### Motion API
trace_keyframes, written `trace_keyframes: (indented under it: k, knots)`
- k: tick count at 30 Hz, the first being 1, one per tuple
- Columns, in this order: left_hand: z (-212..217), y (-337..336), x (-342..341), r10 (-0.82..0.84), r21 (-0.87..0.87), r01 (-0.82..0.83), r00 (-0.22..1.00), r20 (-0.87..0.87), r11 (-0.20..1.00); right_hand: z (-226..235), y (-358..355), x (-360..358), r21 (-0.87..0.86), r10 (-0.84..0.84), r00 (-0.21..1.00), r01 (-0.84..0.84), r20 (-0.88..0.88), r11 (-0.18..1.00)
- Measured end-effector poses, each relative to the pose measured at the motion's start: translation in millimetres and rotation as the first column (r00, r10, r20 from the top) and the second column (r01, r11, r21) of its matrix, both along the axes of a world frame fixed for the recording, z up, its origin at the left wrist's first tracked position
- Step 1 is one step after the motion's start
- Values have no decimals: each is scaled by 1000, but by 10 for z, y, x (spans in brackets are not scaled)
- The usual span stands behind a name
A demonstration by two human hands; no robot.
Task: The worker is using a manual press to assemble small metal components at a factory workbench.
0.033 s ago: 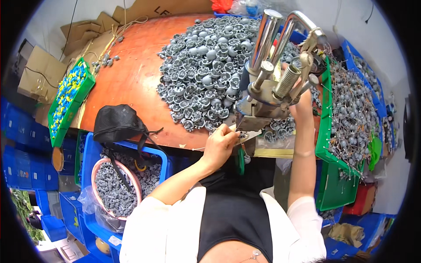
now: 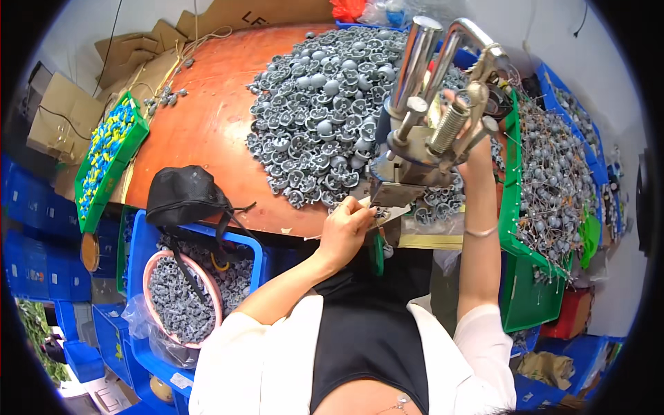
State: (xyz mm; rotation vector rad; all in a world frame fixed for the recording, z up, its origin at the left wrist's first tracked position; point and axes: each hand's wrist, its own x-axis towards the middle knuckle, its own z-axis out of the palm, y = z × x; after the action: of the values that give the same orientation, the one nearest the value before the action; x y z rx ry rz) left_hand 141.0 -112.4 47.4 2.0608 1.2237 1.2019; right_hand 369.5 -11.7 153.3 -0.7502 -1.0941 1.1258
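Note:
My left hand (image 2: 348, 227) is closed in a pinch at the foot of the hand press (image 2: 408, 173), on something too small to make out. A thin whitish strand (image 2: 313, 238) sticks out to the left below its fingers. Behind the chrome and steel parts of the press, my right hand (image 2: 473, 158) is raised and partly hidden. Its fingers appear curled round the press lever (image 2: 477, 133). A heap of grey plastic half-shells (image 2: 325, 111) lies left of the press. Below the press foot hangs a green loop-shaped handle (image 2: 377, 254).
On the right stands a green tray (image 2: 510, 228) of grey balls on thin wires. A green tray (image 2: 133, 149) of blue and yellow pieces sits at left. Near the table's front edge are a black cloth bag (image 2: 181, 195) and a blue crate (image 2: 259, 266) holding a pink-rimmed basket (image 2: 147, 277).
My right hand and the press lever have shifted slightly, and the right forearm stands a little straighter. My left hand keeps its pinch at the press foot.

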Motion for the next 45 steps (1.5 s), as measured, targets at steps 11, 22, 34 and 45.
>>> trace_keyframes:
  k: [11, 22, 34, 45]
  knots:
    - [115, -19, -25, 18, -107, -16, 1000, 22, 994, -217, -1740, -374, 719, -470, 677, -127, 566, 683]
    - [756, -380, -490, -432, -580, 543, 838, 333, 607, 109, -1027, 22, 458, -524, 720, 315, 455, 831]
    - [783, 2015, -3442, 342, -42, -388, 749, 568, 921, -429, -472, 2250, 661, -494, -450, 605, 744, 444]
    - [25, 1444, -1840, 289, -117, -291, 957, -29, 950, 516, -434, 2985, 170, -890, 365, 892, 274, 419]
